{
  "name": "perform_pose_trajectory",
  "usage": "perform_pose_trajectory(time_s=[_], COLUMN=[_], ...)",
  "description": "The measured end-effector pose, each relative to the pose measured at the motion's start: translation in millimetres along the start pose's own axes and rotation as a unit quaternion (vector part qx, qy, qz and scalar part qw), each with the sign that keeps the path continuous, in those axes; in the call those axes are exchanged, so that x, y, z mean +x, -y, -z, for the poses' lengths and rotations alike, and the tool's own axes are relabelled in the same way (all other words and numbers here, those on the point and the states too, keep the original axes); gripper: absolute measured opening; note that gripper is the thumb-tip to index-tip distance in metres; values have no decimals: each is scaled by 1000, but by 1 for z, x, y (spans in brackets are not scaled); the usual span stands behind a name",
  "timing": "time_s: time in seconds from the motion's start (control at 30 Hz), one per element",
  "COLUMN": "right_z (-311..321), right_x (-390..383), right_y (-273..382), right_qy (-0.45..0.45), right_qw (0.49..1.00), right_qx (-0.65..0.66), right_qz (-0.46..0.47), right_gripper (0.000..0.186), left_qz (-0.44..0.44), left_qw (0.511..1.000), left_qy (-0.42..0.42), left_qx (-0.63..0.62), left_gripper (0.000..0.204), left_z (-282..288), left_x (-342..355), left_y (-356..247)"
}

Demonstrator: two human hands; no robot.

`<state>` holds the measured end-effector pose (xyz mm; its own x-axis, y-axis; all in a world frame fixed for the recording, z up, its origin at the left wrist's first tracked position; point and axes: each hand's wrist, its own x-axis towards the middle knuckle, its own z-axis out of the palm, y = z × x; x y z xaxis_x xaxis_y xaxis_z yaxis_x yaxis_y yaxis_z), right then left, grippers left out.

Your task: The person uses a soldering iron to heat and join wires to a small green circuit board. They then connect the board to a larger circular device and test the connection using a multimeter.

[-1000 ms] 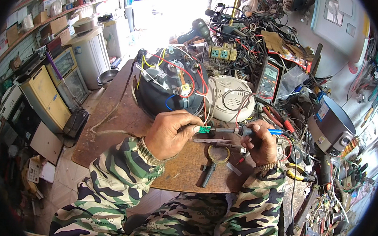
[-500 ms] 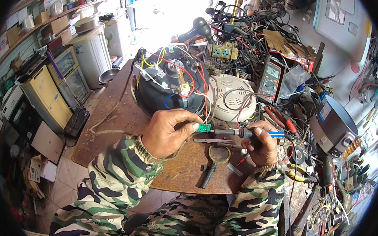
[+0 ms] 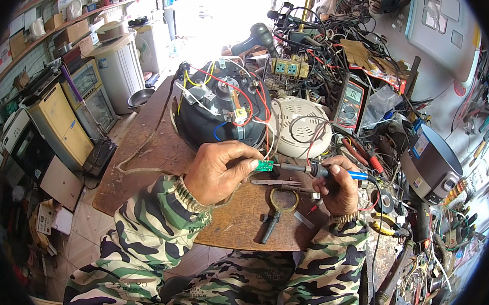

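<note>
My left hand (image 3: 223, 171) grips a small green circuit board (image 3: 264, 166) between thumb and fingers, with thin wires rising from it toward the upturned black appliance (image 3: 204, 124), whose wired underside faces up. My right hand (image 3: 338, 187) is closed around a soldering iron with a blue handle (image 3: 357, 175); its metal tip (image 3: 280, 166) points left at the board's right end, and I cannot tell if they touch. A round cream vented cover (image 3: 303, 111) sits behind the iron. Below it on the wooden bench (image 3: 228, 225) lie a magnifying glass (image 3: 276, 214) and a long thin metal tool (image 3: 271, 182).
A multimeter (image 3: 350, 106), tangled cables (image 3: 319, 50) and a power socket block (image 3: 287, 67) crowd the back right. A grey pot (image 3: 431, 162), pliers (image 3: 389, 225) and mixed tools line the right side. Shelves (image 3: 67, 7) and cabinets (image 3: 51, 122) stand along the left wall.
Very little differs. Both hands keep their grips, and the board and iron have shifted only slightly.
</note>
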<state>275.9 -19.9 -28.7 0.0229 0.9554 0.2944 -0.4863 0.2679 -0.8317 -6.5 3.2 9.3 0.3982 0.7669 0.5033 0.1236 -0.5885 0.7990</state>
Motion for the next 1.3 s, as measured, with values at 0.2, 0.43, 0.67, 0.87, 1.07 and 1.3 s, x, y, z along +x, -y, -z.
perform_pose_trajectory(time_s=[0.2, 0.43, 0.67, 0.87, 1.07, 1.3], right_z=[2, -3, 0, -1, 0, -2], right_x=[1, -1, 0, -1, 0, -1], right_y=[0, 3, 0, 0, 0, 0], right_qy=[2, -19, -11, -8, -3, -9], right_qw=[1000, 1000, 1000, 1000, 1000, 1000], right_qx=[4, 0, 7, 6, -5, -12], right_qz=[-7, 0, 9, 4, 4, 8], right_gripper=[25, 25, 22, 22, 24, 25], left_qz=[-7, 8, 18, 24, 25, 20], left_qw=[1000, 1000, 1000, 999, 999, 1000], left_qy=[-1, 5, 2, 3, 4, -2], left_qx=[-4, -20, -24, -25, -24, -23], left_gripper=[13, 12, 13, 14, 14, 14], left_z=[-1, -1, -1, -1, -1, -2], left_x=[1, 2, 1, 1, 1, 0], left_y=[-1, -1, 1, 0, 0, -1])
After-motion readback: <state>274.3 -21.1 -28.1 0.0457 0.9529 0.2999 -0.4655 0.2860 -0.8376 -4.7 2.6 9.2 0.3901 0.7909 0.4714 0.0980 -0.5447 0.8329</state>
